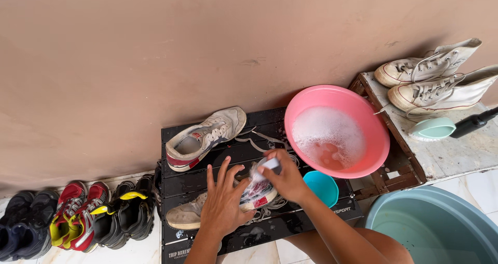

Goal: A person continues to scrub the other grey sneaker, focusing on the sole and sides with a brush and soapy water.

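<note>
A dirty white sneaker (192,214) lies on its side on a black slatted mat (207,178). My left hand (224,202) presses flat on the shoe's middle, fingers spread. My right hand (285,178) is closed around a small white brush or sponge (271,165) held against the shoe's sole end (258,194). The matching sneaker (205,137) rests on the mat further back, beside the wall, with loose laces trailing. A pink basin (363,113) of soapy water stands just right of my right hand.
A small turquoise bowl (322,186) sits under the basin's edge. A large grey-blue tub (430,227) is at bottom right. A pair of white high-top sneakers (436,77) and a pale green dish (433,129) rest on a low stone bench. Several shoes (78,217) line the wall at left.
</note>
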